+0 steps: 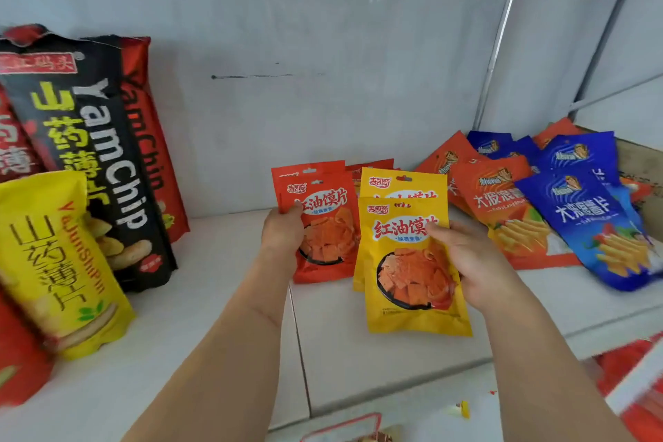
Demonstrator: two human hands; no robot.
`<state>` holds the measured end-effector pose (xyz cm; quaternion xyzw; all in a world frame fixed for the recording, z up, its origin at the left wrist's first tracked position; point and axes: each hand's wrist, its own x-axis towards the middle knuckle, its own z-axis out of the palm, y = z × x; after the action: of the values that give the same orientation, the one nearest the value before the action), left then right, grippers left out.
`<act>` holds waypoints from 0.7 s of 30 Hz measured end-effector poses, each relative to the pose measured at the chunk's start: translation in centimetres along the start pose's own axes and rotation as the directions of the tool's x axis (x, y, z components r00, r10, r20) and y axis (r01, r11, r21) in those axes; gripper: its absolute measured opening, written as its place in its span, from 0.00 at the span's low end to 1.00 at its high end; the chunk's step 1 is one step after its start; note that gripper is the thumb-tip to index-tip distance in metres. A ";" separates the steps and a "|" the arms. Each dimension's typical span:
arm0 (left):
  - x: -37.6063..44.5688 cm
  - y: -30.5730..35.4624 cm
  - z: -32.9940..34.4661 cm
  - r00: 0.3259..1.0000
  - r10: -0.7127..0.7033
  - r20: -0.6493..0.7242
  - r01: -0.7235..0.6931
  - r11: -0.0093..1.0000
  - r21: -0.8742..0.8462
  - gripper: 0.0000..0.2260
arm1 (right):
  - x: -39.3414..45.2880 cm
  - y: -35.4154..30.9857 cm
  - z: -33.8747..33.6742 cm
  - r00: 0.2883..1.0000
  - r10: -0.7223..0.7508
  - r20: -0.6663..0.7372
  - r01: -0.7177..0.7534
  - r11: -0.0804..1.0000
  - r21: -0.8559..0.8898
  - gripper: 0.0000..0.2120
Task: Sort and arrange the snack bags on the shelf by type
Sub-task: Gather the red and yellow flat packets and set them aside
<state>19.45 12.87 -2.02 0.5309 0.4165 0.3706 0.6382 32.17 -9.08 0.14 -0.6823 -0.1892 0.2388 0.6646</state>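
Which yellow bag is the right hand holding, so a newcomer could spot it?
Start at the white shelf and go to its middle, between the tall yam chip bags and the blue pile. The right hand grips the front yellow bag. It overlaps another yellow one behind, and the bag beside it is red.

Two bare forearms, seemingly unsleeved, no jewellery.

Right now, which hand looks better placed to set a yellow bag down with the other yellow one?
The right hand, probably. It already holds the front yellow bag, which overlaps the second yellow bag behind it. The left hand grips the red bag.
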 end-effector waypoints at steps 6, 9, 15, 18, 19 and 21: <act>1.2 -1.5 1.9 0.990 0.046 -0.133 -0.026 0.989 0.145 0.18 | 6.2 1.4 -0.5 0.999 0.010 -0.042 -0.017 0.984 -0.177 0.09; 0.9 -1.8 3.3 0.979 0.093 -0.183 -0.049 0.972 0.229 0.22 | 8.7 1.8 -0.7 0.999 -0.024 -0.040 0.013 0.968 -0.249 0.11; 0.8 -2.0 6.9 0.956 0.131 -0.262 -0.039 0.944 0.328 0.23 | 11.3 1.5 -1.6 0.994 -0.086 -0.067 0.060 0.946 -0.319 0.11; 0.6 -1.8 7.8 0.951 0.141 -0.277 -0.033 0.932 0.361 0.25 | 12.1 1.6 -1.6 0.988 -0.122 -0.095 0.084 0.938 -0.337 0.13; 0.5 -1.6 7.8 0.949 0.142 -0.280 -0.037 0.937 0.348 0.26 | 12.4 1.7 -1.6 0.987 -0.131 -0.098 0.089 0.934 -0.347 0.13; 0.1 -1.3 7.5 0.945 0.138 -0.298 -0.042 0.951 0.307 0.27 | 12.6 1.9 -1.6 0.982 -0.156 -0.103 0.107 0.921 -0.375 0.15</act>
<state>26.42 9.97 -2.62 0.5730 0.5391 0.4132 0.4586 43.25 -3.28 -2.70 -0.7945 -0.2320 0.1089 0.5506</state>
